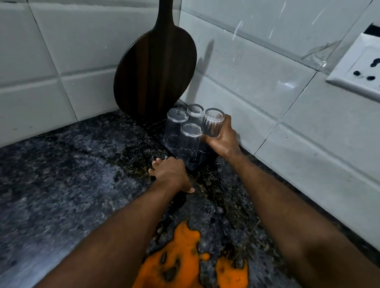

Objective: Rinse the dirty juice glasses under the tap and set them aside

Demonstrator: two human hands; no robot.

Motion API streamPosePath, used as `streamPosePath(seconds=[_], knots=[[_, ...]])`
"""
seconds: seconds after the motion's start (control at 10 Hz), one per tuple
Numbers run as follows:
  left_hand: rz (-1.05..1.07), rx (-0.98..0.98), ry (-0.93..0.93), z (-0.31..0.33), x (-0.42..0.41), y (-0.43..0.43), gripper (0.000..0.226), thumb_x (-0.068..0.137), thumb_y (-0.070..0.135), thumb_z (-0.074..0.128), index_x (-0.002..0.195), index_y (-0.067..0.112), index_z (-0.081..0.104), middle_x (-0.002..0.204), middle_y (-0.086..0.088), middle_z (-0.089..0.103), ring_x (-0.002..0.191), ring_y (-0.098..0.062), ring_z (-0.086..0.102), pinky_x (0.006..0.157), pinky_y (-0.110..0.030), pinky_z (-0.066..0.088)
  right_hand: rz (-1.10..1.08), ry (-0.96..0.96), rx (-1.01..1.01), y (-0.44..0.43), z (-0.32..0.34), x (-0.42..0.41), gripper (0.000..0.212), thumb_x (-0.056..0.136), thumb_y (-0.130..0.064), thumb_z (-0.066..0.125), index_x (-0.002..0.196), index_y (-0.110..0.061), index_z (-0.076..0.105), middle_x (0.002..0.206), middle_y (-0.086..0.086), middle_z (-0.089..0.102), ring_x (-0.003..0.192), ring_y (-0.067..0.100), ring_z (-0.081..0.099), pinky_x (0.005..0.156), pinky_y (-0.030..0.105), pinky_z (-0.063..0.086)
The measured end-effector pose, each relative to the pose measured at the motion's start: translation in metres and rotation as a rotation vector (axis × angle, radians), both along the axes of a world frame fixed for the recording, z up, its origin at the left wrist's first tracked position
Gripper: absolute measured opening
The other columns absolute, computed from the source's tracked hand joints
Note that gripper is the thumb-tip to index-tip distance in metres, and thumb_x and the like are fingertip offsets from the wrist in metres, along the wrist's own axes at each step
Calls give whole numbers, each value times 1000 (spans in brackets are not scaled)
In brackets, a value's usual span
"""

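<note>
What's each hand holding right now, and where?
Right hand grips the ribbed glass around its side. Left hand rests on the counter, apparently holding nothing.

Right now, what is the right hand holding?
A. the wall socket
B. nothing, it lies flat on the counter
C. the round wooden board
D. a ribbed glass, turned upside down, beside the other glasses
D: the right hand is wrapped around a ribbed glass, base up, next to three other upturned glasses in the corner, in front of the wooden board.
</note>
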State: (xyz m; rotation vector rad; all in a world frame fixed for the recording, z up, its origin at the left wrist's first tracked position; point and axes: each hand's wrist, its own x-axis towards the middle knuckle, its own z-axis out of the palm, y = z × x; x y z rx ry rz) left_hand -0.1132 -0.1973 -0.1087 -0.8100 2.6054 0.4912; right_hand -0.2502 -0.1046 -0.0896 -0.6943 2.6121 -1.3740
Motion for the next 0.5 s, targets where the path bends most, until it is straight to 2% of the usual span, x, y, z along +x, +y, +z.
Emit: streamPosePath(seconds=[0.1, 0.2, 0.3, 0.4, 0.5], knots=[[6, 16, 1, -2, -3, -1, 87, 65, 50, 88, 132, 5, 56, 140, -19, 52, 136, -42, 43, 110, -58, 39, 5, 10, 61, -1, 2, 2, 86, 72, -33, 85, 134, -15, 28, 106, -7, 58, 96, 10, 57, 81, 19, 44], [10, 25, 6, -2, -6, -2, 87, 60, 49, 91, 126, 5, 59, 135, -18, 57, 130, -41, 50, 104, -57, 45, 23, 36, 138, 3, 7, 3, 86, 78, -35, 81, 138, -12, 24, 113, -3, 57, 99, 9, 53, 76, 11, 37], [-1, 36, 21, -1, -5, -3, 87, 58, 50, 92, 125, 6, 60, 133, -17, 58, 128, -40, 52, 101, -57, 47, 19, 77, 226, 9, 14, 10, 92, 82, -38, 76, 145, -10, 15, 128, 2, 58, 110, 17, 54, 76, 11, 32], [3, 7, 19, -4, 3, -3, 97, 61, 58, 87, 136, 8, 53, 143, -19, 50, 135, -42, 43, 108, -56, 41, -7, 22, 203, 19, 6, 18, 95, 85, -42, 70, 148, -12, 6, 132, 8, 59, 120, 28, 56, 95, 29, 42], [47, -39, 63, -3, 18, 6, 94, 73, 60, 77, 146, 11, 42, 155, -23, 34, 144, -46, 26, 115, -58, 29, -37, 163, 249, 37, 0, 33, 62, 92, -40, 60, 140, -14, 32, 125, 10, 63, 112, 29, 61, 95, 38, 50]])
